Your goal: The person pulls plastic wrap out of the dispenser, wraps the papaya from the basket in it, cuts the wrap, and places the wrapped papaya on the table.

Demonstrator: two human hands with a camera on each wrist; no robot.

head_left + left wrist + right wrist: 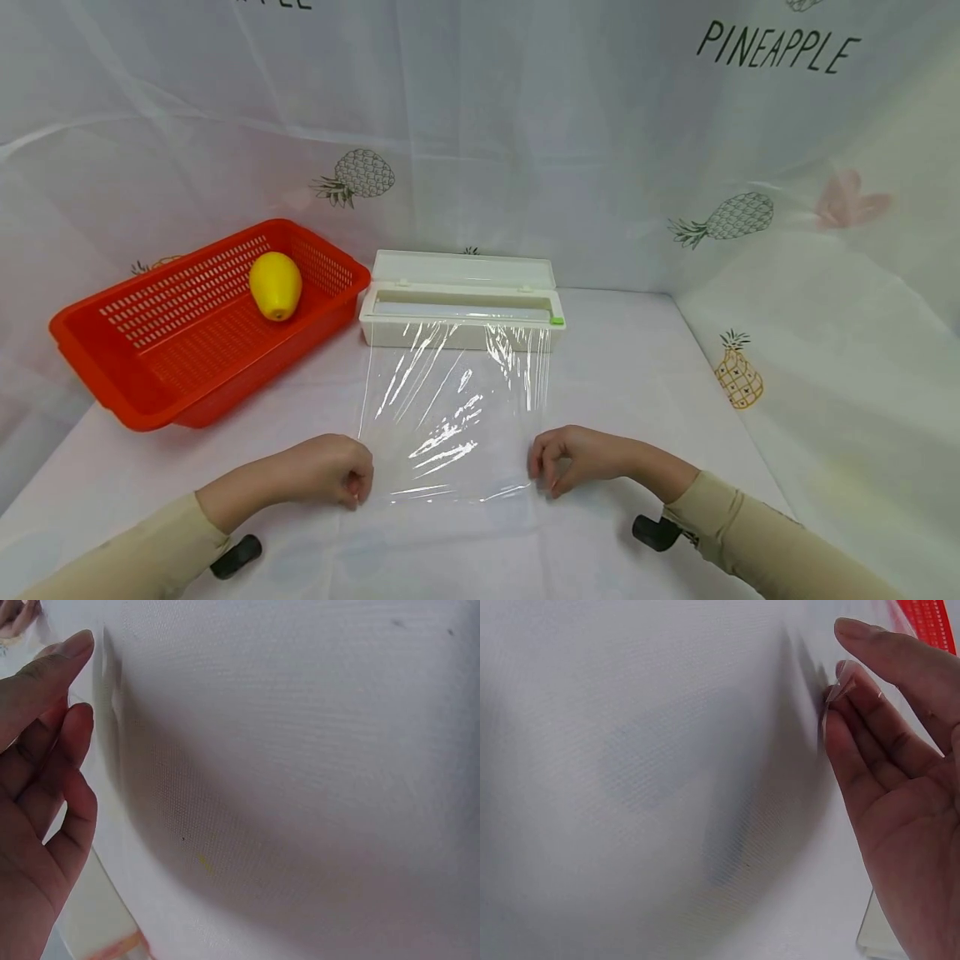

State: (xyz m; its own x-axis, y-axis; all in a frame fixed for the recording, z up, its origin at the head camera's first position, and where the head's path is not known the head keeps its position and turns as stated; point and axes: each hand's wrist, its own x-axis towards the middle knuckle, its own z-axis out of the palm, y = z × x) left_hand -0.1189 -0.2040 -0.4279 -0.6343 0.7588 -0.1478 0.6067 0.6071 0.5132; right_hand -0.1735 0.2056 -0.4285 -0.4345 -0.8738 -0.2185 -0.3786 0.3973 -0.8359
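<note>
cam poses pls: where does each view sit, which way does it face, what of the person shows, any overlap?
Head: on the head, facing forward and down; shows left hand, right hand, cling film, dispenser box, red basket.
Left wrist: close over the white tablecloth; fingers show.
Right wrist: same cloth; fingers pinch film.
Shared: hands, film edge, cloth.

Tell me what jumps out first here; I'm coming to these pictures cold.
The clear plastic film stretched across the white table from the open white dispenser box, with the left hand and right hand pinching its near corners. At back left, a bright red basket holds a yellow fruit.
</note>
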